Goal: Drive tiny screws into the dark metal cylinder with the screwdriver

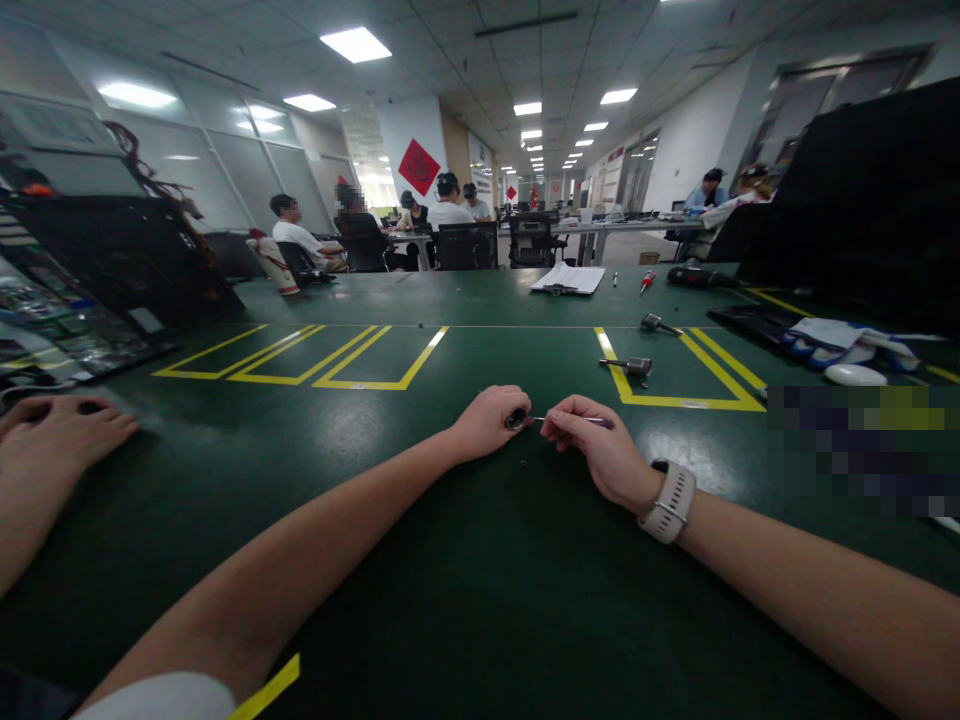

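Observation:
My left hand (491, 420) is closed around a metal part with a round, hollow dark end (515, 418) facing me. Most of that part is hidden by my fingers. In my right hand (592, 440), which wears a watch at the wrist, a slim screwdriver (600, 423) with a thin shaft and dark handle is pinched. Its shaft points left and reaches the metal part; the tip is too small to make out. A tiny dark piece (523, 462) lies on the green table (480, 580) just below my hands.
Two metal cylinders with rods, one nearer (636, 367) and one farther (660, 323), lie by the yellow tape at right. Beyond are a clipboard (568, 278), a red tool (647, 281) and a power drill (697, 275). Gloves (847, 340) lie right; another person's hand (67, 435) rests left.

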`<state>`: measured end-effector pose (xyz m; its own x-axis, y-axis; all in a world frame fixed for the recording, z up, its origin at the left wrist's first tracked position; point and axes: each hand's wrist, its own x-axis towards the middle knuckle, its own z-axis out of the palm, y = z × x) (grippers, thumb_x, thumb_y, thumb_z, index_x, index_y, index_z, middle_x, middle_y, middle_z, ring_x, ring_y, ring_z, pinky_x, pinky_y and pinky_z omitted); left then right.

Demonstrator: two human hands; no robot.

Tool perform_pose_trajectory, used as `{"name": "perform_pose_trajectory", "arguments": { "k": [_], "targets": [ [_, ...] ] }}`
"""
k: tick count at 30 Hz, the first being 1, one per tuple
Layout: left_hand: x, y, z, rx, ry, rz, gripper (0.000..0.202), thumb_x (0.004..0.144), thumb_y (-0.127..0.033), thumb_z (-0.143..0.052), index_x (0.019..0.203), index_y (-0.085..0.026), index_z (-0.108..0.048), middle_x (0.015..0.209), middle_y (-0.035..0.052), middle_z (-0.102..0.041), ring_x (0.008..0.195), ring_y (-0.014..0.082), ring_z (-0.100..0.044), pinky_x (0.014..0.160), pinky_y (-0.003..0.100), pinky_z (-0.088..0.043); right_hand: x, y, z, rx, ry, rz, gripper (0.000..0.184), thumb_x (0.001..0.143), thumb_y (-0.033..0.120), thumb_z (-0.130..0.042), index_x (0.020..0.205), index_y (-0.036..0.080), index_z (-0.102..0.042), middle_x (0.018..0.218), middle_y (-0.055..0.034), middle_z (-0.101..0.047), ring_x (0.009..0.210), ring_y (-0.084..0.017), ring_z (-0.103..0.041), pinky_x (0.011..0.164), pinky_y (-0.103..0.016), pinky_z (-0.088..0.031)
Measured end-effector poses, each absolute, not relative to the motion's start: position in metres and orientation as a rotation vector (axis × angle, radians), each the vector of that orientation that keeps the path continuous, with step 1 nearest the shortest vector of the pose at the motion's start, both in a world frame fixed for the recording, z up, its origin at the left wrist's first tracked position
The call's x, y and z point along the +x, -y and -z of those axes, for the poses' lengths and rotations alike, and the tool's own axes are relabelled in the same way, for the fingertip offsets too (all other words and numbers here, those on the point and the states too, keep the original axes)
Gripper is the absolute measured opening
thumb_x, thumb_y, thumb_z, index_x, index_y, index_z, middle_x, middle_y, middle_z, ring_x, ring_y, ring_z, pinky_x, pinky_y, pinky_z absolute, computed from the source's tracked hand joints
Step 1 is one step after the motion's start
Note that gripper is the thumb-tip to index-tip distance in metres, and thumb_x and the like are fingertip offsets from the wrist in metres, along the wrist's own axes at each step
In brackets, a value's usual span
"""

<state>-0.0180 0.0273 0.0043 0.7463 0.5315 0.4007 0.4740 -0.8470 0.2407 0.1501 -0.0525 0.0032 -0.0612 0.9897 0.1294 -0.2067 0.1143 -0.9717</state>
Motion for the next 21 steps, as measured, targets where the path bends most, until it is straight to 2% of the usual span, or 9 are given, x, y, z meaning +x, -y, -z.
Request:
{"name": "perform_pose_trajectory", "arguments": {
  "k": [14, 21],
  "targets": [
    [-0.0183, -0.029, -0.0037, 2.829, -0.762, -0.679, 0.01, 0.078, -0.02, -0.056, 0.071, -0.015, -0.05, 0.07, -0.0006, -0.051, 0.065, 0.0119, -0.048, 0.062, 0.024, -0.037, 0.1517, 0.0491, -0.0046, -0.871, 0.978, -1.36, 0.015, 0.067, 0.021, -0.062, 0.053, 0.017, -0.058, 0.053, 0.0005, -0.06, 0.052, -0.011, -0.051, 0.053, -0.026, -0.035],
    [-0.0172, -0.0285, -0.005, 2.784, -0.805, -0.658, 0.015, 0.078, -0.027, -0.057, 0.07, -0.016, -0.051, 0.069, -0.0015, -0.05, 0.064, 0.0113, -0.048, 0.06, 0.024, -0.037, 0.1519, 0.0489, -0.0041, -0.94, 0.998, -1.251, 0.022, 0.068, 0.025, -0.058, 0.047, 0.018, -0.053, 0.041, 0.003, -0.05, 0.042, -0.01, -0.043, 0.045, -0.026, -0.028]
  ]
}}
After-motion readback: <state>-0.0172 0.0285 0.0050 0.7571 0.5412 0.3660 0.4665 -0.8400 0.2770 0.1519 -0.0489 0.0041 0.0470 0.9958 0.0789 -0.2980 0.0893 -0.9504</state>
